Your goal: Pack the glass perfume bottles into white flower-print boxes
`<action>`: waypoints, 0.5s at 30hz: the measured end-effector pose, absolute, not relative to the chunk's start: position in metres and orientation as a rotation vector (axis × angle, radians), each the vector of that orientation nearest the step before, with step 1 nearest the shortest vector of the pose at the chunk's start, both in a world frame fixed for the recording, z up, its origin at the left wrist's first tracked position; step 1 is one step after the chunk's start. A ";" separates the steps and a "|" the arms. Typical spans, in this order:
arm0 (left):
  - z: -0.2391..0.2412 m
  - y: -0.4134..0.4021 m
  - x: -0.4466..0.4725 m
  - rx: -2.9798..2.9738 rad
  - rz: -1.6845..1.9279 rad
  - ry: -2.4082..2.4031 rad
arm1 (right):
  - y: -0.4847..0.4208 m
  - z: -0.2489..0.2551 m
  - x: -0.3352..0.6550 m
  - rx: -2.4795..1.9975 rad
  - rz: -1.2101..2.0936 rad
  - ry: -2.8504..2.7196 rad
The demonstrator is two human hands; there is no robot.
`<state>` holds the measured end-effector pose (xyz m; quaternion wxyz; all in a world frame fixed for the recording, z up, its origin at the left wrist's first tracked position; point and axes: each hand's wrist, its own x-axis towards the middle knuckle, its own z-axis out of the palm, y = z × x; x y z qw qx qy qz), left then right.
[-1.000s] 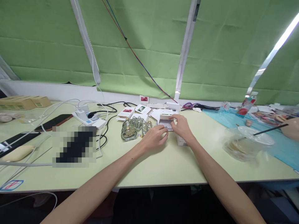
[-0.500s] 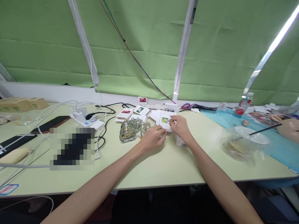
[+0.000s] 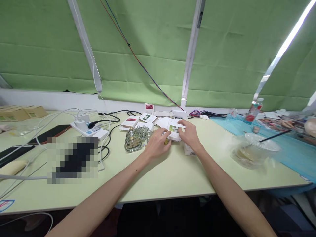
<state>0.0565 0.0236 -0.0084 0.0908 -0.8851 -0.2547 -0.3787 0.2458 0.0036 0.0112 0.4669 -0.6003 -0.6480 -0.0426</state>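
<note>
Both of my hands meet at the middle of the pale green table [image 3: 172, 174], closed on a small white box with a green picture [image 3: 174, 129]. My left hand [image 3: 156, 144] grips its left side with thumb and fingers. My right hand [image 3: 189, 135] holds its right side from above. Just left of my left hand stands a cluster of small glass perfume bottles [image 3: 134, 140]. Another small white box [image 3: 189, 149] lies under my right wrist. Several more white boxes with red or green pictures [image 3: 138, 120] lie behind.
A white power strip [image 3: 86, 130] with cables sits left of centre, dark phones [image 3: 49, 133] beyond it. A clear plastic cup with a black straw [image 3: 251, 149] lies on the right beside a blue cloth [image 3: 291, 148]. Tan boxes [image 3: 22, 112] stand at far left.
The small box has been turned in my hands: its open grey inside showed a second ago, its green-picture face shows now. Both hands stayed in place.
</note>
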 end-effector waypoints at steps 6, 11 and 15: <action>-0.009 0.034 0.058 -2.551 -0.989 -0.637 | 0.003 0.010 0.246 -1.503 -0.130 -1.601; -0.006 0.039 0.061 -2.607 -0.945 -0.630 | 0.003 0.009 0.247 -1.503 -0.126 -1.587; -0.006 0.039 0.064 -2.645 -0.940 -0.621 | 0.004 0.008 0.249 -1.529 -0.116 -1.581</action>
